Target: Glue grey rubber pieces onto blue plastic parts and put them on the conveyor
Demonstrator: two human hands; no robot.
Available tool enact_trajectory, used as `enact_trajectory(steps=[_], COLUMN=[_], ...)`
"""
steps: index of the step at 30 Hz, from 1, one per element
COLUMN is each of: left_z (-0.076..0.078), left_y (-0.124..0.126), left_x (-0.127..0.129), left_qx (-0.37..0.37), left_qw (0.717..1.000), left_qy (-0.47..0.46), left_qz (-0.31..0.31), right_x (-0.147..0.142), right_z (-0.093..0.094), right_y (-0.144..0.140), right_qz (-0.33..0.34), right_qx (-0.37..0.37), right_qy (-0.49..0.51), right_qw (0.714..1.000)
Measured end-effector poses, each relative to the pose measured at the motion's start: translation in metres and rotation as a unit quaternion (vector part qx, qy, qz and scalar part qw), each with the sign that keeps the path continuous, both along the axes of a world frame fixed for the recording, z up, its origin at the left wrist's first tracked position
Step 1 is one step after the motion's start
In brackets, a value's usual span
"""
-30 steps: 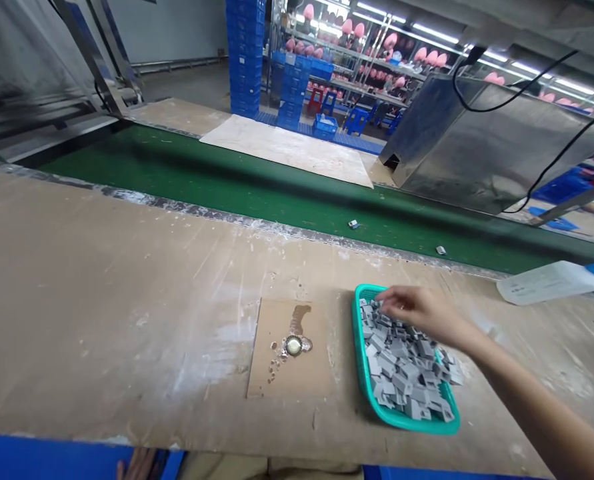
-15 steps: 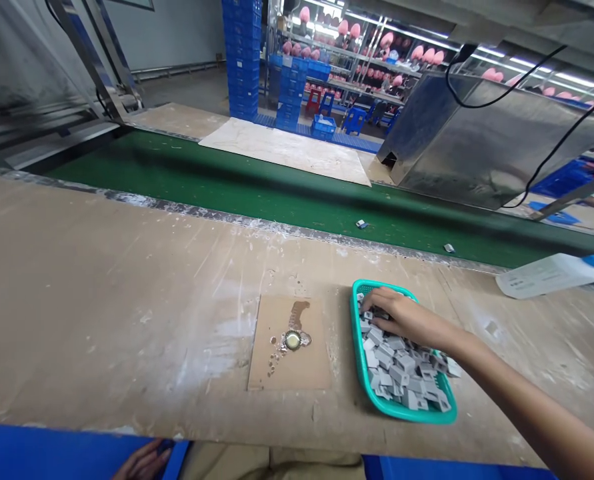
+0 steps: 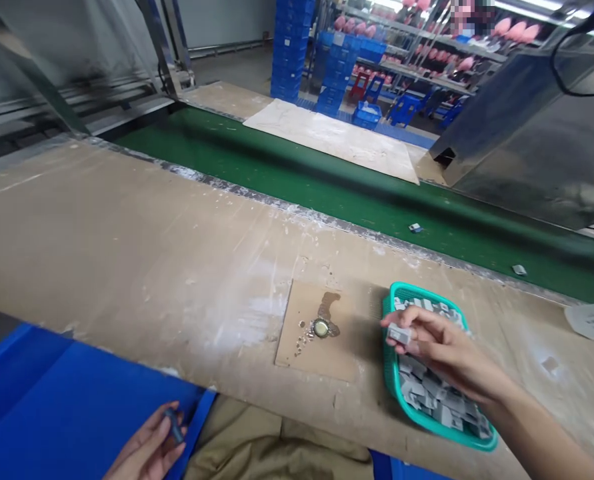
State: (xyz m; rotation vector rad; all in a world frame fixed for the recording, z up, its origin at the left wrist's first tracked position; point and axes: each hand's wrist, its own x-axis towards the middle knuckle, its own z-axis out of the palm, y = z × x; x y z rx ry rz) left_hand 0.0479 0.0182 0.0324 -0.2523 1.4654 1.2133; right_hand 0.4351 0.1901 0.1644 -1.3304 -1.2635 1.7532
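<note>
Scuffed bench (image 3: 177,253) alongside green conveyor belt (image 3: 297,170). Far left, blue bin (image 3: 67,407); over its edge, left hand (image 3: 147,445), grip around dark cylindrical part (image 3: 175,425). Next, metal cap (image 3: 321,327) on stained cardboard (image 3: 327,363). Right, teal basket (image 3: 391,387) of gray blocks (image 3: 429,387); above left rim, single block (image 3: 398,334) pinched in right hand (image 3: 441,347).

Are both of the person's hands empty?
No, the right hand holds a small grey piece over the green basket, and the left hand holds a small dark piece.
</note>
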Motion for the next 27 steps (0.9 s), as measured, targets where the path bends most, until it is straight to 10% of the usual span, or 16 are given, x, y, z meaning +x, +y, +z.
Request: enact_trajectory(steps=[5, 8, 16, 27], left_z=[0.043, 0.060, 0.070, 0.093], left_y=[0.011, 0.020, 0.013, 0.066], left_x=[0.040, 0.059, 0.063, 0.134], left_qx=[0.034, 0.011, 0.029, 0.269], left_qw=[0.994, 0.993, 0.984, 0.944], left_qy=[-0.104, -0.117, -0.167, -0.160], left_qz=[0.011, 0.035, 0.045, -0.105], right_x=[-0.038, -0.056, -0.072, -0.080], right_z=[-0.014, -0.025, -0.046, 0.005], right_y=[0.003, 0.003, -0.001, -0.037], right_qz=[0.056, 0.105, 0.199, -0.015], right_qx=[0.118, 0.283, 0.384, 0.218], right_qy=[-0.089, -0.230, -0.349, -0.178], right_qw=[0.987, 0.925, 0.831, 0.960])
